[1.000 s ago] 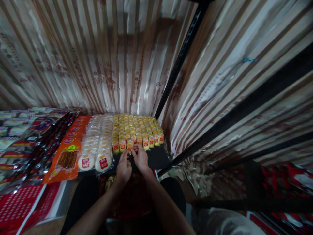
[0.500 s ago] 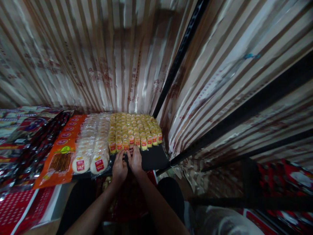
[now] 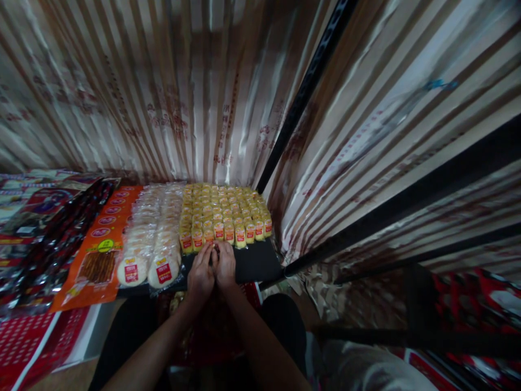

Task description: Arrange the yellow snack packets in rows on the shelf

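Observation:
My left hand [image 3: 201,275] and my right hand [image 3: 224,266] are pressed together, fingers curled, at the front edge of a block of small yellow packets with red labels [image 3: 225,213]. The packets stand in tight rows on a dark shelf [image 3: 254,262]. My fingertips touch the front row near its middle. What they pinch between them is too small and dark to make out.
Left of the yellow packets lie rows of round white cakes in clear wrap [image 3: 151,244], then orange snack bags [image 3: 101,250] and dark red bags [image 3: 36,228]. Striped foil sheeting covers the back and right walls. A black metal rack post [image 3: 301,103] rises beside the packets.
Both hands have drawn closer together and shifted slightly left along the front row. The camera view has drifted a little, so the shelf contents sit further left.

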Tool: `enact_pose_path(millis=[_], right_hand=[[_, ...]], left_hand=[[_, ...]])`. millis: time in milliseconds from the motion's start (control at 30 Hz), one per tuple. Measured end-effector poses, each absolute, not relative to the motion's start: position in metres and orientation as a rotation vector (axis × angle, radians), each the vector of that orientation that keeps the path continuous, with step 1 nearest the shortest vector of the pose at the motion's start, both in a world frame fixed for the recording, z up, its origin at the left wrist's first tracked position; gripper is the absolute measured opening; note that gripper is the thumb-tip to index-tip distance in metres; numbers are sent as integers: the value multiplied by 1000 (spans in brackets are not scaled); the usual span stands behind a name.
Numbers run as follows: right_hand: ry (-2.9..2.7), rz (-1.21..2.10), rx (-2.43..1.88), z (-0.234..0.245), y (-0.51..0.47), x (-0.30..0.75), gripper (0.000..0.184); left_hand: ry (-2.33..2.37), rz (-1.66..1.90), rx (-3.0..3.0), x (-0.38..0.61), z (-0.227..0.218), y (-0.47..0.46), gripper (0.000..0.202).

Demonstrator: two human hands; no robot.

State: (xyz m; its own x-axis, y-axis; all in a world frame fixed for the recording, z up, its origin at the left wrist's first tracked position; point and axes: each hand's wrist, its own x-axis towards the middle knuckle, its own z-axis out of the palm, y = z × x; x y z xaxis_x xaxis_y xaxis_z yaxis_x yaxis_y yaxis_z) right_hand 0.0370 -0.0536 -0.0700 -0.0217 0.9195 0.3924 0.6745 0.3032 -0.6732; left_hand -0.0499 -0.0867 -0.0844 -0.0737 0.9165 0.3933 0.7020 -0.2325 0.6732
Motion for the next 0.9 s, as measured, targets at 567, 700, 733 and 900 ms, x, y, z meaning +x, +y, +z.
enact_pose_path(millis=[567, 700, 733, 900], right_hand=[[-1597, 412, -1295, -60, -66, 40, 24], [-1590, 567, -1288, -63, -108, 59, 22], [-1637, 567, -1313, -68, -119, 66, 21], [-2046, 787, -1593, -101, -149, 100, 20]], left_hand=[[1752, 1291, 1999, -54, -76, -102, 43], [1694, 1117, 2023, -55, -77, -138, 31], [1655, 1032, 2032, -53, -79, -149, 27], [1441, 517, 1690, -42, -110, -185, 18]])
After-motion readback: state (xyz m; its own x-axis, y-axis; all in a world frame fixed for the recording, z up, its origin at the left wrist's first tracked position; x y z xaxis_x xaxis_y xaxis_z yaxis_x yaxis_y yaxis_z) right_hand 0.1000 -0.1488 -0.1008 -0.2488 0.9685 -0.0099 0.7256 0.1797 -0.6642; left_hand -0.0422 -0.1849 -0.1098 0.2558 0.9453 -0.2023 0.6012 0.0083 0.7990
